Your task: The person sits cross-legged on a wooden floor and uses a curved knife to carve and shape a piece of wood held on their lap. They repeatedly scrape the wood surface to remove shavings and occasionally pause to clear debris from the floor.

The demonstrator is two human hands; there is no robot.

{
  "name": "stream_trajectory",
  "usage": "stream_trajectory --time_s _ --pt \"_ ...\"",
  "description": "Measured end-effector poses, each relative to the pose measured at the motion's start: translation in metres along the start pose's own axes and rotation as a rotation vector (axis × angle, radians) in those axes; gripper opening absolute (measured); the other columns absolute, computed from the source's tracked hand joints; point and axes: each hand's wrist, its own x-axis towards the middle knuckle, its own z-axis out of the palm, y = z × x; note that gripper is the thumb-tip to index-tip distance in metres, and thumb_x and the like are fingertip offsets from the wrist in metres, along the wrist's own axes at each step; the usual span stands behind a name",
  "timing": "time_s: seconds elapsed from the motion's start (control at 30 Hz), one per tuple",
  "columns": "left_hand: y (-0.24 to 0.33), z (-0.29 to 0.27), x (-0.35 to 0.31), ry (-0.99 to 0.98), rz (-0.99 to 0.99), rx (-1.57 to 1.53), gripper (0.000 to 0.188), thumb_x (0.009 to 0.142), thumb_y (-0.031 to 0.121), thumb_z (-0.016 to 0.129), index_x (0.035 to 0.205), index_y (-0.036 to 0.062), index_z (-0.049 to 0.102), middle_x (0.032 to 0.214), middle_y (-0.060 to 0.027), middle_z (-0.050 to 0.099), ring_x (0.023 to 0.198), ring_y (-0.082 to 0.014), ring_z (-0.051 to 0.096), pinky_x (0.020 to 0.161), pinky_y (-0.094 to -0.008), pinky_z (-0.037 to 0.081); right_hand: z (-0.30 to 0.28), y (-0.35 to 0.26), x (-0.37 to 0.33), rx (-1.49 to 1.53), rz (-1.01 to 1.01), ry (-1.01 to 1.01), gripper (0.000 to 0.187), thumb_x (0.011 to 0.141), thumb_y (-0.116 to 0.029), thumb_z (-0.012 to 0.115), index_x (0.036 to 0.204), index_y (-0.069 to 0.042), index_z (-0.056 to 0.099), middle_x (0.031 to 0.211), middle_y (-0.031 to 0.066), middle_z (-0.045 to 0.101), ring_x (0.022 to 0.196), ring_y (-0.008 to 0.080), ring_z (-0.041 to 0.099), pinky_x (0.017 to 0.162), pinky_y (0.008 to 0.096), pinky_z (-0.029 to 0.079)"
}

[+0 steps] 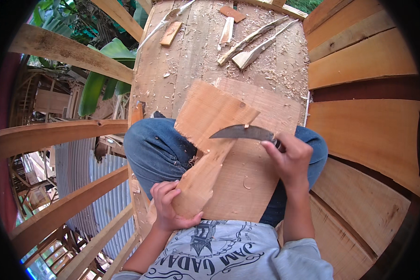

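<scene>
My left hand (168, 205) is closed on the near end of a flat piece of wood (210, 116), which has a wide far part and a narrower, notched middle. My right hand (291, 156) grips a knife (242, 132) with a curved dark blade pointing left; its handle is mostly hidden in the fingers. The blade lies across the wood piece where the wide part meets the narrower one. Under both is a broad wooden board (247, 182) resting over my lap, with a curled shaving (246, 183) on it.
Beyond my knees, shavings cover a plank floor (191, 60). On it lie a roughly carved wooden paddle shape (261, 49), a split stick (247, 42) and small wood offcuts (171, 33). A plank wall (364, 135) stands close on the right; wooden rails (60, 130) line the left.
</scene>
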Motion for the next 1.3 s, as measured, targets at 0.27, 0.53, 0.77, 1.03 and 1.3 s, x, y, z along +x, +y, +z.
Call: stream_trajectory --time_s 0.27,0.53,0.77,1.03,1.3 --pt "0.0 0.001 0.004 -0.007 0.009 0.027 0.069 0.055 0.046 0.081 0.104 0.0088 0.048 0.107 -0.0143 0.053 0.095 -0.0316 0.052 0.086 -0.047 0.035 0.0 0.001 -0.001 0.001 0.05 0.021 0.035 0.076 -0.033 0.077 0.067 -0.006 0.058 0.054 0.01 0.05 0.047 0.0258 0.053 0.045 0.0362 0.041" --pt "0.002 0.0 0.003 -0.001 -0.018 0.017 0.07 0.055 0.045 0.08 0.105 0.0089 0.047 0.106 -0.0144 0.052 0.094 -0.0317 0.051 0.084 -0.0464 0.036 0.004 -0.002 0.001 -0.025 0.055 0.038 0.039 0.078 -0.038 0.075 0.062 -0.008 0.055 0.055 0.0079 0.053 0.046 0.0244 0.056 0.044 0.0363 0.041" --pt "0.0 0.001 0.002 0.006 -0.005 0.009 0.071 0.055 0.045 0.08 0.106 0.0089 0.047 0.107 -0.0147 0.052 0.094 -0.0318 0.051 0.084 -0.0467 0.036 0.008 -0.008 -0.003 0.06 -0.043 -0.001 0.036 0.077 -0.035 0.076 0.063 -0.007 0.057 0.056 0.008 0.055 0.048 0.0242 0.056 0.044 0.0349 0.042" --pt "-0.003 0.005 0.003 0.014 0.0 -0.009 0.071 0.055 0.044 0.081 0.106 0.0088 0.047 0.107 -0.0146 0.052 0.095 -0.0318 0.051 0.085 -0.0469 0.036 0.018 -0.004 -0.008 0.12 -0.025 0.043 0.031 0.081 -0.033 0.073 0.072 -0.006 0.061 0.054 0.0091 0.055 0.046 0.0255 0.056 0.045 0.0344 0.042" --pt "0.0 0.002 0.004 0.002 -0.009 -0.008 0.072 0.053 0.043 0.082 0.106 0.0092 0.047 0.106 -0.0143 0.052 0.095 -0.0316 0.051 0.085 -0.0467 0.036 -0.006 -0.007 -0.008 0.213 0.0 -0.03 0.026 0.082 -0.025 0.074 0.073 -0.003 0.061 0.06 0.0102 0.058 0.05 0.0241 0.059 0.047 0.0342 0.045"
